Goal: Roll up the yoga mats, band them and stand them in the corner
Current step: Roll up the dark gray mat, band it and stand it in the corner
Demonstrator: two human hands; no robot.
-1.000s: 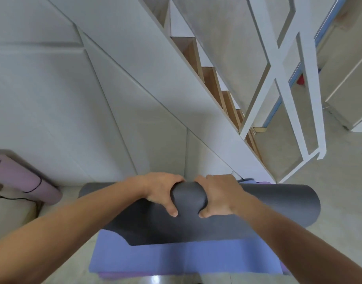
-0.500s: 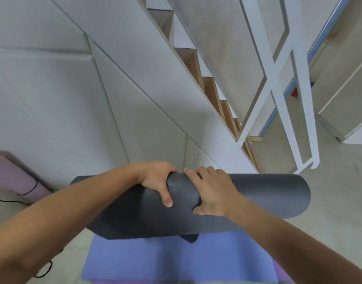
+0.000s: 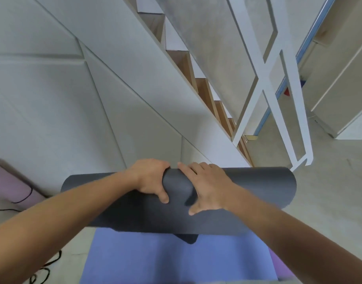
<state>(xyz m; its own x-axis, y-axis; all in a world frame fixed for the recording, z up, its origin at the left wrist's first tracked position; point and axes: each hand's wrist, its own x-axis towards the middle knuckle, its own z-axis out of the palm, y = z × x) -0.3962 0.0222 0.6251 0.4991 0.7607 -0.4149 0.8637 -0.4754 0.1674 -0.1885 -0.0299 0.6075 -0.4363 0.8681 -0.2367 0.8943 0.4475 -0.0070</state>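
A dark grey yoga mat (image 3: 258,191) lies rolled into a thick horizontal tube on top of a flat blue mat (image 3: 155,261). My left hand (image 3: 149,179) grips the roll near its middle, fingers over the far side and thumb on the near side. Just to its right my right hand (image 3: 206,187) lies flatter on the roll, fingers spread over the top. A loose corner of the grey mat pokes out under the roll at the front. A purple mat edge (image 3: 278,265) shows beneath the blue one.
A rolled pink mat (image 3: 14,189) with a black band leans at the far left by the wall. Black cords (image 3: 44,271) lie on the floor at lower left. A white panelled wall and a staircase with a white railing (image 3: 288,111) stand ahead.
The grey mat has rolled further away from me, taking up its loose flap. My right hand has opened from a curled grip to a flatter hold.
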